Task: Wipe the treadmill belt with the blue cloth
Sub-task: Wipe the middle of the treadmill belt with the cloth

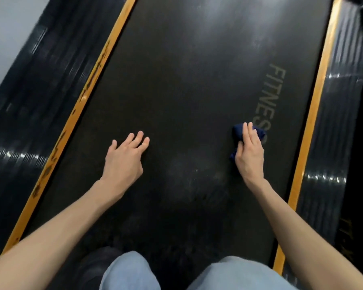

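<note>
On treadmill belt (176, 80), right hand (249, 158) holds blue cloth (259, 132); left hand (124, 162) fingers (139, 138) spread.

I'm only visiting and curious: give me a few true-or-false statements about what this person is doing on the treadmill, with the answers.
1. The cloth is under the right hand. True.
2. The left hand grips a second cloth. False: it holds nothing, and its fingers are spread over the belt.
3. The cloth covers the near end of the lettering on the belt. True.
4. The strips beside the belt are green. False: both are orange.
5. The cloth lies at the belt's left edge. False: it is on the right side of the belt.
</note>
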A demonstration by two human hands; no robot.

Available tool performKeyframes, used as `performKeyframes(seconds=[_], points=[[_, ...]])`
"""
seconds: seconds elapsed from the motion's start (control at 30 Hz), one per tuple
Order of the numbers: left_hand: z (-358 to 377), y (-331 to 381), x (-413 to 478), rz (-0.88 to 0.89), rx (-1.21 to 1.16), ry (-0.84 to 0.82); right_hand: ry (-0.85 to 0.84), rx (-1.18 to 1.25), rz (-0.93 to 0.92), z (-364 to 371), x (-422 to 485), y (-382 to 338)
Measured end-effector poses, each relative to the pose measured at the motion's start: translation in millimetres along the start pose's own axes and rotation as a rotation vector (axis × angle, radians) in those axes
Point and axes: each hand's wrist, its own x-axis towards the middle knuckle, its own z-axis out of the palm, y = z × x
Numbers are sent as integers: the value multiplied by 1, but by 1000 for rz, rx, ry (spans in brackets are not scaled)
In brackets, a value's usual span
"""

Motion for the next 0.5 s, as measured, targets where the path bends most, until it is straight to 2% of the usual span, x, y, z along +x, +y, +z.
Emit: performKeyframes(seconds=[0.07,0.1,0.17,0.23,0.3,0.33,0.37,0.43,0.5], points=[[2,1,3,-8,6,0,80,66,-105,11,-14,-7],[2,0,4,-5,21,-8,42,88,-190,17,-30,-17],[7,-1,3,-6,34,20,-143,71,-495,31,-79,-42],[9,-1,2,-16,31,55,-331,-1,-891,38,-124,-58],[8,0,0,-12,21,64,-434,-82,-1119,35,-117,-47],[8,-1,0,-10,19,66,-364,-141,-1133,32,-99,-36],[8,-1,-1,-13,14,66,-279,-193,-1057,29,-76,-23],[8,-1,-1,-24,-1,57,-110,-181,-680,18,-25,1],[7,0,-2,-33,-1,53,-32,-102,-360,8,5,18]])
